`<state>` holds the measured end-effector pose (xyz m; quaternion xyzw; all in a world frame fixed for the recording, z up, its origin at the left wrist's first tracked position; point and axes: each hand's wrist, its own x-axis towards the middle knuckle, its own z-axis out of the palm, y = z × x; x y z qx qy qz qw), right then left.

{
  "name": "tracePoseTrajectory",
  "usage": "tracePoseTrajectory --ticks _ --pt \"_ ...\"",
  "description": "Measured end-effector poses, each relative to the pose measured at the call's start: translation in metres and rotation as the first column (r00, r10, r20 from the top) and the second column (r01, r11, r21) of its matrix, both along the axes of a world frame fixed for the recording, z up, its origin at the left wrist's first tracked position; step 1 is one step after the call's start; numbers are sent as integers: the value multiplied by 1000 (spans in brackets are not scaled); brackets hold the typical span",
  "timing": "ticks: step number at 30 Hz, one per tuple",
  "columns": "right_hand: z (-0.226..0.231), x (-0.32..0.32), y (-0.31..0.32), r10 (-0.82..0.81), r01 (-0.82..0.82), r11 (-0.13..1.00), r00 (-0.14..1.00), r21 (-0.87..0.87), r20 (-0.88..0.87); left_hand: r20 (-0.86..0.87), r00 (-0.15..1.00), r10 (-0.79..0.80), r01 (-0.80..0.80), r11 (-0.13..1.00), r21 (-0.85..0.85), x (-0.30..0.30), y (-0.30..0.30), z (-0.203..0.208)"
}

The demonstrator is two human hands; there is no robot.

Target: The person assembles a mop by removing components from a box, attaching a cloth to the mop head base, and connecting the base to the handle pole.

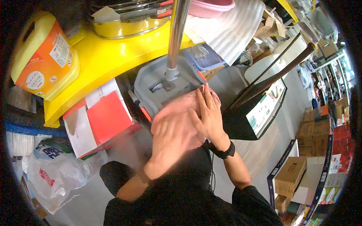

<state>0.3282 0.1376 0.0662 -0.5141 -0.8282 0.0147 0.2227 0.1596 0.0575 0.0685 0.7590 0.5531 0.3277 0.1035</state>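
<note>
A pink cloth [176,107] is spread out in front of my body, at the near side of a grey mop bucket [145,81]. My left hand [169,137] lies flat on its left part, fingers stretched forward and slightly blurred. On the right part rests my right hand [211,118], with a black band on its wrist; its fingers are extended and its thumb is apart. Neither hand visibly grips the cloth. A shiny metal pole [178,35] rises from the bucket, whose sides carry red-orange clips.
A yellow shelf [109,56] crosses the upper left, bearing a yellow jug [45,56] with an orange label. Left of the bucket sits a red and white box [109,118]. Plastic bags [62,177] lie lower left. Cartons [290,175] fill shelving at right.
</note>
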Motion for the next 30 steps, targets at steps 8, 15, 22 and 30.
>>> tracePoseTrajectory --ticks 8,15,22,30 --pt "-1 2 -25 32 -31 999 998 -12 48 -205 979 5 -11 1000 -28 10 0 -25" --pt "0 -5 -54 -8 12 995 999 -94 51 -140 990 -18 13 999 -37 9 -1 -23" --pt "-4 -11 -65 19 -27 996 996 -89 -85 -116 993 -31 31 1000 -5 8 -1 -24" --pt "-5 -14 -75 31 -48 995 984 -91 -178 -11 998 -66 66 998 4 6 -1 -33"
